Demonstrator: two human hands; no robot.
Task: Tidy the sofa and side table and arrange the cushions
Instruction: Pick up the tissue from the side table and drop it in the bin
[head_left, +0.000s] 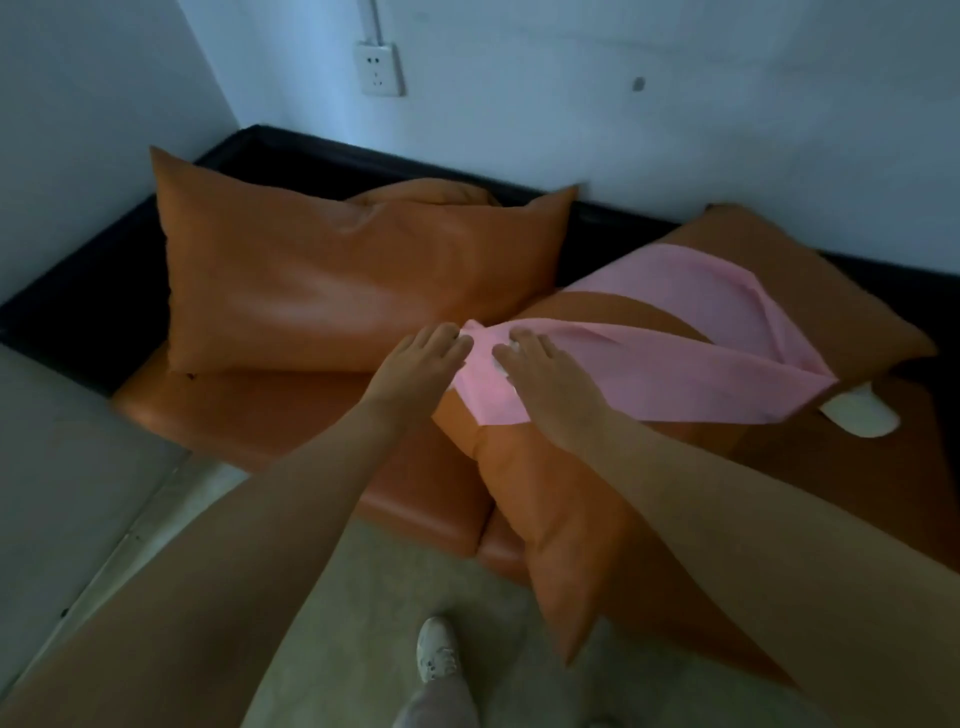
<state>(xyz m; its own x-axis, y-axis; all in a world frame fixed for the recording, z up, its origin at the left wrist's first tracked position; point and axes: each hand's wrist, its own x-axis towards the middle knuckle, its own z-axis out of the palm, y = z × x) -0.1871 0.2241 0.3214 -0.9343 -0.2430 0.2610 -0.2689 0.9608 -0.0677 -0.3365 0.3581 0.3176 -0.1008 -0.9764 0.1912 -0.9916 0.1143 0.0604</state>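
A: What fills the view, starting with the biggest thing?

B: The sofa (291, 415), orange seat inside a black frame, pushed against a pale wall (675, 104). On it I count three orange cushions. One upright cushion (358, 291) leans at the left, a second cushion (426, 191) is mostly hidden behind it, and a large flat cushion (623, 499) lies on the right, its near corner hanging over the seat's front edge.

A: And the pink thing?

B: One pink cloth (675, 332), draped and folded across the flat cushion. Its near-left end sits right under the hands, between the two front cushions.

A: How are the hands?

B: Both reach forward, fingers fairly straight and spread. The left hand (421, 364) touches the cloth's tip with its fingertips, beside the upright cushion's lower corner. The right hand (550, 379) lies palm-down on the cloth, pressing it onto the flat cushion. I cannot tell whether any fold is pinched underneath.

A: Anything smaller?

B: One white object (862, 415) pokes out past the cloth's right end, one wall socket (382, 70) above the sofa, and one white shoe (439, 649) on the floor below.
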